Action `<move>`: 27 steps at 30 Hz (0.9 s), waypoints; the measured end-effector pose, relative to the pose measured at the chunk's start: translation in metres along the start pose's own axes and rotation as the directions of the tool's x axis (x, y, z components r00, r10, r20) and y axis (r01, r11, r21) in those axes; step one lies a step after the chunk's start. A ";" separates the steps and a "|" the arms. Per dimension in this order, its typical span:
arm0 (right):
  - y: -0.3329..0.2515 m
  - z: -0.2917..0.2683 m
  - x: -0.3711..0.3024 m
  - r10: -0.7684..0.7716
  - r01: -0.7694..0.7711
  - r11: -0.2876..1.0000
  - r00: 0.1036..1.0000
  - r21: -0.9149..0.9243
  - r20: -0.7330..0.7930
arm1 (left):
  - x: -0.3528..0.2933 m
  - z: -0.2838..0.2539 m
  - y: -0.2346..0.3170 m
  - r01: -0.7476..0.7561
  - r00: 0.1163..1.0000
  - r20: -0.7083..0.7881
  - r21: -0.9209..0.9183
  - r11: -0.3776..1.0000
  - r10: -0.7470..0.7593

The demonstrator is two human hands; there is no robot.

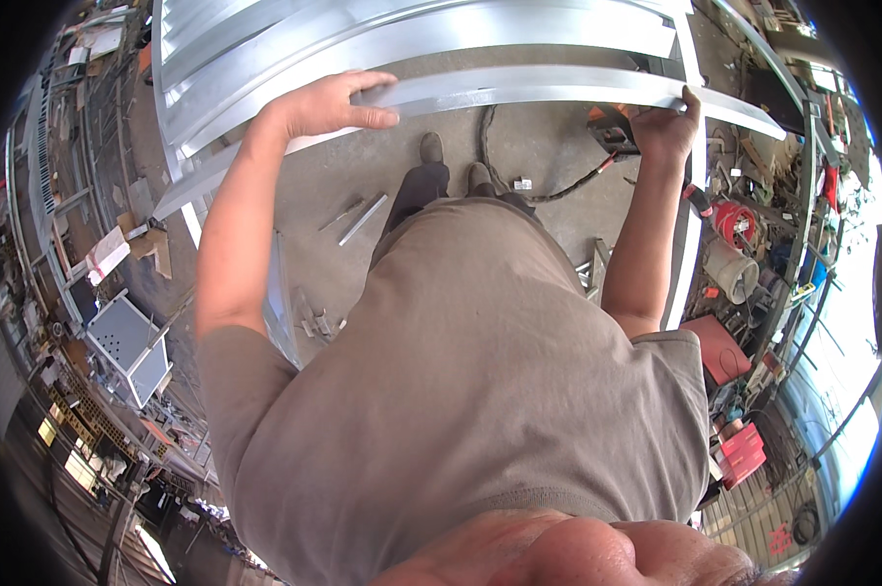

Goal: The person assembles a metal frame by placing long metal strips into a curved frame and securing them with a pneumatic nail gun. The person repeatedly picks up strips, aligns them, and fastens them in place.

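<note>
A long silvery metal slat [519,88] runs crosswise in front of me, its right end reaching past the frame's side rail. My left hand [324,105] straddles the slat, with fingers along the far edge and thumb along the near edge. Toward the other end, my right hand [666,125] grips the slat, its thumb up at the edge and its other fingers partly hidden. Beyond lies a large metal frame [693,49] with several broad parallel slats [441,41] fixed across it.
A dark cable [568,192] crosses the concrete floor by my feet. An offcut strip [363,220] lies on the floor at left. On the right stand a red bucket [732,223] and a pale bucket [732,273]. A grey perforated panel [128,347] leans at left.
</note>
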State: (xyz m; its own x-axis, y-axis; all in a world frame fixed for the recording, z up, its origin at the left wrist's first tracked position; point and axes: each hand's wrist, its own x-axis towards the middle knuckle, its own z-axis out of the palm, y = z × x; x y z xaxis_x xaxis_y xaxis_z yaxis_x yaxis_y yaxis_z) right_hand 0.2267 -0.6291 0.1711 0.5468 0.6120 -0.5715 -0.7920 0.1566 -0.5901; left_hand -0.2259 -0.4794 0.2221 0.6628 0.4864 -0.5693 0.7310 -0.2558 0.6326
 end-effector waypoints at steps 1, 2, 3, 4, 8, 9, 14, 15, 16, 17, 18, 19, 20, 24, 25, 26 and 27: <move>0.001 -0.002 -0.004 -0.005 0.002 1.000 0.995 0.023 0.096 | -0.002 0.002 0.000 -0.043 0.995 -0.081 0.065 0.997 0.049; 0.003 -0.003 -0.002 -0.030 0.031 0.999 0.997 -0.012 0.076 | -0.004 0.004 0.000 -0.024 0.991 -0.129 0.149 0.988 0.044; 0.006 -0.005 0.000 -0.014 0.013 1.000 0.997 0.005 0.078 | -0.007 0.005 0.000 -0.008 0.983 -0.179 0.231 0.973 0.050; 0.009 -0.007 0.003 0.011 -0.017 0.999 0.986 0.038 0.164 | -0.009 0.008 0.000 0.024 0.969 -0.242 0.304 0.952 0.053; 0.024 -0.015 0.023 0.073 -0.100 0.984 0.980 0.145 0.183 | -0.012 0.015 -0.003 0.042 0.921 -0.364 0.447 0.893 0.139; 0.028 -0.017 0.026 0.082 -0.097 0.984 0.991 0.148 0.102 | -0.012 0.016 -0.006 0.039 0.902 -0.394 0.481 0.876 0.176; 0.064 -0.013 0.040 -0.039 0.039 0.999 0.999 0.010 0.010 | -0.002 0.024 -0.040 0.064 0.868 -0.449 0.523 0.850 0.211; 0.073 -0.009 0.044 -0.067 0.066 0.993 0.998 -0.101 -0.009 | 0.004 0.030 -0.049 0.095 0.875 -0.448 0.534 0.840 0.185; 0.082 -0.010 0.042 0.039 -0.039 0.997 0.999 0.062 0.013 | 0.006 0.034 -0.060 0.135 0.867 -0.467 0.555 0.821 0.173; 0.088 -0.009 0.041 0.203 -0.208 0.962 0.978 0.179 0.045 | 0.008 0.042 -0.069 0.140 0.876 -0.460 0.532 0.835 0.147; 0.098 -0.007 0.041 0.255 -0.253 0.949 0.967 0.187 0.014 | 0.011 0.049 -0.080 0.153 0.899 -0.424 0.533 0.832 0.106; 0.108 -0.005 0.042 0.317 -0.295 0.935 0.944 0.195 -0.089 | 0.011 0.057 -0.091 0.186 0.910 -0.412 0.500 0.846 0.043; 0.116 -0.006 0.040 0.335 -0.317 0.938 0.933 0.141 -0.129 | 0.014 0.065 -0.099 0.226 0.922 -0.387 0.486 0.844 -0.024; 0.134 0.001 0.042 0.313 -0.301 0.950 0.925 0.088 -0.215 | 0.027 0.085 -0.129 0.245 0.925 -0.372 0.437 0.866 -0.074; 0.136 0.004 0.042 0.289 -0.284 0.957 0.927 0.057 -0.240 | 0.029 0.086 -0.135 0.230 0.927 -0.370 0.431 0.872 -0.062; 0.138 0.007 0.041 0.299 -0.293 0.954 0.923 0.060 -0.243 | 0.029 0.086 -0.142 0.221 0.919 -0.391 0.420 0.880 -0.044; 0.142 0.010 0.040 0.293 -0.291 0.956 0.924 0.046 -0.247 | 0.029 0.084 -0.149 0.213 0.913 -0.406 0.408 0.888 -0.032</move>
State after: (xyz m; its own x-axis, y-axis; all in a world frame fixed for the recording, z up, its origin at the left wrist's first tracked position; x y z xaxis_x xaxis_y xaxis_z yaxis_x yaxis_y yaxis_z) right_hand 0.1339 -0.5743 0.0701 0.3398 0.4198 -0.8416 -0.9284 0.0068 -0.3714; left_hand -0.3016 -0.4975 0.0668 0.5160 0.7917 -0.3269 0.8561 -0.4647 0.2259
